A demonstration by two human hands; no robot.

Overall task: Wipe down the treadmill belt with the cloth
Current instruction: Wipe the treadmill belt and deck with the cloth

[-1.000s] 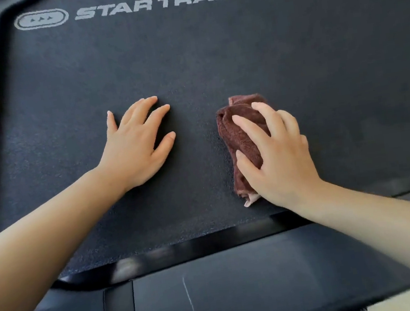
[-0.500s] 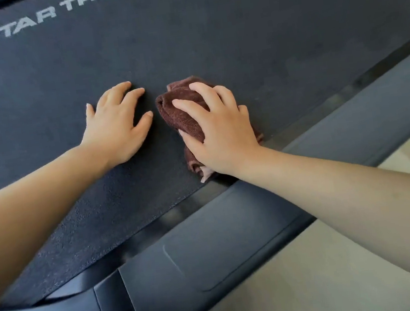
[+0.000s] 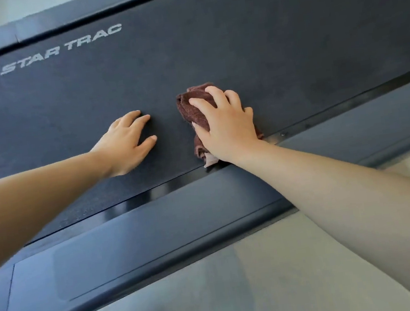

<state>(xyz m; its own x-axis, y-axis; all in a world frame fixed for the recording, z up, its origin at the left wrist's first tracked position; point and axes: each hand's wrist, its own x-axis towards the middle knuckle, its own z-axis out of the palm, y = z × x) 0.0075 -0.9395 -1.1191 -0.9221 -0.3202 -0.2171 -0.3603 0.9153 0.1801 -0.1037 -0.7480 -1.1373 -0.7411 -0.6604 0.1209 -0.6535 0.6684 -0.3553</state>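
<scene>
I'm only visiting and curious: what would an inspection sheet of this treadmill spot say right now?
Surface: dark textured belt, STAR TRAC lettering near its far edge.
Job's things: maroon cloth, bunched, on the belt by its near edge.
Clutter: nothing seen.
Hands: left hand flat on the belt beside the cloth; right hand grips the cloth and presses it down.
Cables: nothing seen.
Surroundings: dark rail along the belt's near side; pale floor beyond it.
</scene>
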